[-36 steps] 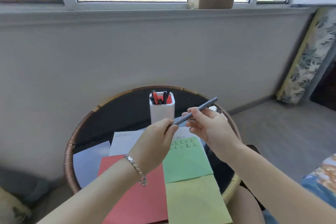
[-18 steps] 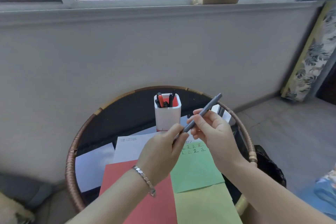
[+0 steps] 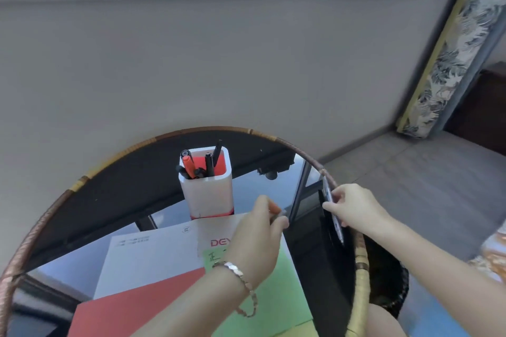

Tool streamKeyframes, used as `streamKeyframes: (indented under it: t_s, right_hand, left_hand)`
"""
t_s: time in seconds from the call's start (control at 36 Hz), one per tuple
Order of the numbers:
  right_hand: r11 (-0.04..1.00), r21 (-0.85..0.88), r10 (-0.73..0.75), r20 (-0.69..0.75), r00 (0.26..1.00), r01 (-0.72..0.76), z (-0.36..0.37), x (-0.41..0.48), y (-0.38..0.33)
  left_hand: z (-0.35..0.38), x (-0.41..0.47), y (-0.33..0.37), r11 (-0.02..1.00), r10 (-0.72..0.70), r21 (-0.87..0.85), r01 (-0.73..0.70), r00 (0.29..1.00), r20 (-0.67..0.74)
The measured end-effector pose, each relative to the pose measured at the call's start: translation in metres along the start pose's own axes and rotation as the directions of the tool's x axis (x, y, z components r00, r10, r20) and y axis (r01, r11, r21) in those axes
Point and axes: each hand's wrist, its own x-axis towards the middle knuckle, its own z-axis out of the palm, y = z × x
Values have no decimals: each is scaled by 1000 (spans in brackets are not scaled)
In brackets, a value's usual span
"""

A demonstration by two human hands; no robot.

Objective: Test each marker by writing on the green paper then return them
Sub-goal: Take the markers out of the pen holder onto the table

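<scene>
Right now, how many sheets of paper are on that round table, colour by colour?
White sheet: 1
Off-white sheet with red lettering: 1
Red sheet: 1
Green sheet: 1
Yellow-green sheet, only a corner showing: 1
Total: 5

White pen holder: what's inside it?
The holder shows an orange marker and several black pens against a red lining. Its wall hides their lower parts and the bottom.
</scene>
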Motion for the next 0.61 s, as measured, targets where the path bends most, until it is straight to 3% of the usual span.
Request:
streamKeyframes:
  t_s: [0.11, 0.25, 0.42, 0.61]
  right_hand:
    - [999, -53, -2, -58, 998, -2, 10, 5, 11]
    - [1000, 24, -9, -94, 996, 11, 8, 3, 18]
    - [999, -4, -40, -83, 996, 40, 4, 3, 23]
    - [950, 1, -312, -79, 947, 314, -3, -13, -18]
  left_hand:
    - [42, 34, 8, 976, -30, 215, 15, 997, 65]
    - [77, 63, 14, 913, -29, 407, -28, 991, 133]
    - [81, 68, 17, 914, 17, 395, -89, 983, 182]
    - [10, 30, 4, 926, 166, 326, -190, 981, 101]
